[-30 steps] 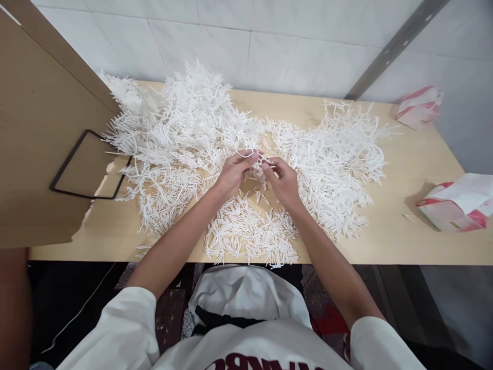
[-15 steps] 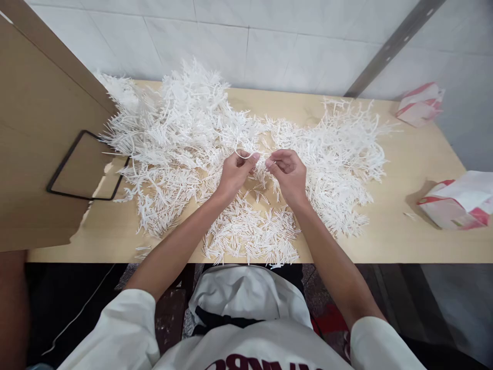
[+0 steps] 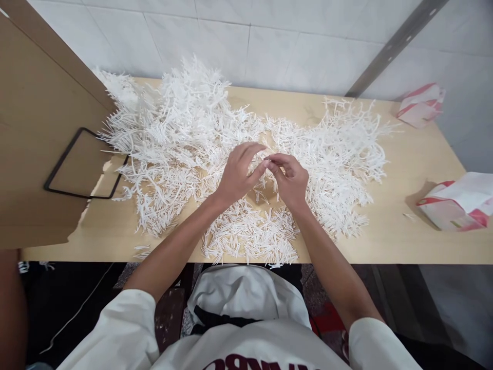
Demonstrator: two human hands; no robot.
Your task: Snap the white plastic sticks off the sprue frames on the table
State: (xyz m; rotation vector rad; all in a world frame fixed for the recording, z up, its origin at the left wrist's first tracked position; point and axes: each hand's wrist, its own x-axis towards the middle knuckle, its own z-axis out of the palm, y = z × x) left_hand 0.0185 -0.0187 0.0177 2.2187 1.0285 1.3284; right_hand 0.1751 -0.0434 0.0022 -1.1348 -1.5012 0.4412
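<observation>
Over the middle of the table, my left hand (image 3: 241,172) arches its fingers, and its thumb tip meets the fingertips of my right hand (image 3: 291,180). Both hands are closed in a pinch. What sits between the fingertips is too small and hidden to make out. Thin white branched pieces, plastic-looking, form a tall heap (image 3: 192,113) on the left. Another heap of branched white strands (image 3: 346,144) spreads to the right of my right hand. Below my wrists lies a flat pile of short white sticks (image 3: 250,231).
A cardboard sheet (image 3: 38,123) stands at the left, with a black rectangular frame (image 3: 63,159) against it. Two red-and-white paper packets (image 3: 456,203) are on the right side of the table (image 3: 404,205). A tiled wall (image 3: 292,51) closes off the back.
My left hand has turned and shifted right, so its thumb now touches my right fingertips. The white strand seen in my left hand is hidden now. My right hand has barely moved.
</observation>
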